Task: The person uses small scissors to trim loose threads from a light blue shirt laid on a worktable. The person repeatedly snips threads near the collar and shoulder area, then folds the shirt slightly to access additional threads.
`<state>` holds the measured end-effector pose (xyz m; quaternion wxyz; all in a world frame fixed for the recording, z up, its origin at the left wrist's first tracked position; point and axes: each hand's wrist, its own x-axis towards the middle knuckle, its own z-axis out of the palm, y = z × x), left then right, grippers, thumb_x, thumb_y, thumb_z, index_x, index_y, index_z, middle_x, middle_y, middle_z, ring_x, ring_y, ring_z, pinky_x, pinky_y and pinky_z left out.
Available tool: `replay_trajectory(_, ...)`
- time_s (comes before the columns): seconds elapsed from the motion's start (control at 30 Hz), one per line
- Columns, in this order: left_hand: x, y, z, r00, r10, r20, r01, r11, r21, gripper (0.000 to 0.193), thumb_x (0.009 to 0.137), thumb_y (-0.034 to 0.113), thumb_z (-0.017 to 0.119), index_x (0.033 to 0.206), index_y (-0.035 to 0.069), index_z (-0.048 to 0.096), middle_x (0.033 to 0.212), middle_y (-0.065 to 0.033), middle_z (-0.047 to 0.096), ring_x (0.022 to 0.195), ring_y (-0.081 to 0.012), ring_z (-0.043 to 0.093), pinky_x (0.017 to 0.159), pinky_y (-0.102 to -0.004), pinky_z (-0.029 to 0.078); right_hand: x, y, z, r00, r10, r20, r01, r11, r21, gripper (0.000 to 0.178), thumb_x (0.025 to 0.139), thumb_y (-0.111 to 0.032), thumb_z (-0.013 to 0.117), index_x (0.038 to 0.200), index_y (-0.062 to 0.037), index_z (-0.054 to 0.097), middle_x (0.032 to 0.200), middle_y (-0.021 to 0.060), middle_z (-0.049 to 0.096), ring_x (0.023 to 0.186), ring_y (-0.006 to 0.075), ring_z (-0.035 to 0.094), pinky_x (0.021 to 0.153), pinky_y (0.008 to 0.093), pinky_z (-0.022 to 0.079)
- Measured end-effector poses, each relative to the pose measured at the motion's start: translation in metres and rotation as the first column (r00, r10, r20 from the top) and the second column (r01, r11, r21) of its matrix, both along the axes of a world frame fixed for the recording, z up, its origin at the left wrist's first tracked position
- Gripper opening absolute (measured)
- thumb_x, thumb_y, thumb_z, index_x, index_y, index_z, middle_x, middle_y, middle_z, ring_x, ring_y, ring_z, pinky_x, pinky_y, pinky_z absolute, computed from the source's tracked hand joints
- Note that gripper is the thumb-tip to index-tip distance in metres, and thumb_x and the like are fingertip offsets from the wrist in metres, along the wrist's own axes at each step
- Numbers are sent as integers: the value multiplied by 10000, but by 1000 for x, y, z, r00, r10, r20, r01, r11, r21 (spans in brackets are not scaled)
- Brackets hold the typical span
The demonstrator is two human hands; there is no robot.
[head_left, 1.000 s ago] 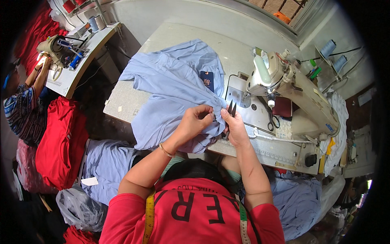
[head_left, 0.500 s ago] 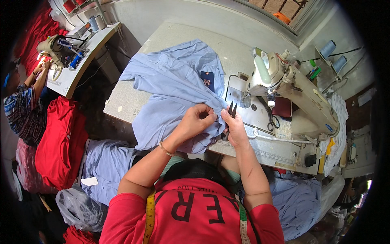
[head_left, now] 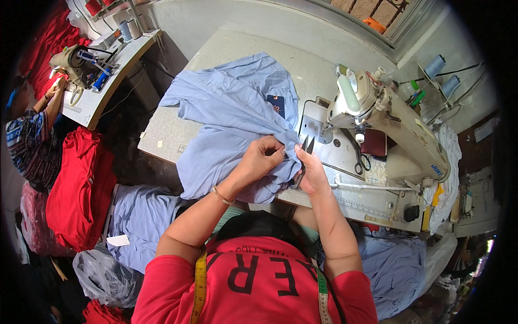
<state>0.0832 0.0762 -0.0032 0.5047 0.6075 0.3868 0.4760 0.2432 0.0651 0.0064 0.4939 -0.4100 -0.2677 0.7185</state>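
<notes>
A light-blue garment point(head_left: 221, 119) lies rumpled over the sewing table, its near part hanging at the table's front edge. My left hand point(head_left: 263, 156) is closed in a pinch on the cloth near that edge. Right beside it, my right hand point(head_left: 313, 171) is wrapped around a small pair of dark scissors point(head_left: 308, 144), whose blades point away from me above the thumb. That thumb and the fingers also touch the edge of the garment. What lies between my left fingertips is hidden. A dark blue tag point(head_left: 276, 105) rests on the cloth farther up.
To the right stands a sewing machine point(head_left: 399, 127), with larger black-handled shears point(head_left: 360, 159) on its bed and thread cones point(head_left: 435, 66) behind. At far left a person point(head_left: 32, 129) works at another machine point(head_left: 73, 65). Red garments point(head_left: 81, 189) and blue garments point(head_left: 143, 216) are piled at my left.
The cloth near the tag has shifted slightly and covers more of the tag's lower part. Both my hands stay in nearly the same place.
</notes>
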Motion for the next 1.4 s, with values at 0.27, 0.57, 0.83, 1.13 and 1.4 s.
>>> replay_trajectory(0.27,-1,-3,10,992,91,-85,-80,990,118,105,771,79,629,766,-24,610,950,-118,524,799,-180,510,696,-264,414,-3,5,9,895,-66,442,-18,983,182,222,825,-232,645,962,-105,524,699,-68,489,511,19,401,419,179,315)
replay_trajectory(0.57,-5,11,-5,992,-16,124,32,991,-132,137,824,90,624,766,-34,625,956,-62,593,841,-93,525,731,-229,416,6,27,9,522,-101,847,-395,851,345,279,856,-213,604,1048,-37,503,814,-5,509,700,73,461,630,216,410)
replay_trajectory(0.83,-1,7,1,987,-6,161,42,974,-220,153,839,103,626,802,-43,645,949,-67,589,846,-114,537,760,-241,417,21,2,16,608,-237,758,-307,810,499,295,872,-212,585,1075,-13,509,960,143,612,869,223,594,781,322,453)
replay_trajectory(1.13,0,11,-16,998,18,64,-13,996,-88,154,841,104,626,817,-45,657,976,-93,581,915,-144,535,781,-257,422,-2,-25,38,18,-503,864,-544,720,430,180,807,-156,612,943,-57,546,772,152,625,664,338,612,578,420,478)
replay_trajectory(1.4,0,8,-9,997,79,-6,-80,996,-48,125,812,93,646,819,-31,665,911,-85,591,899,-153,539,772,-261,417,-5,-26,39,-70,-570,818,-574,694,434,162,807,-144,599,937,-60,552,731,128,606,649,317,604,577,407,477)
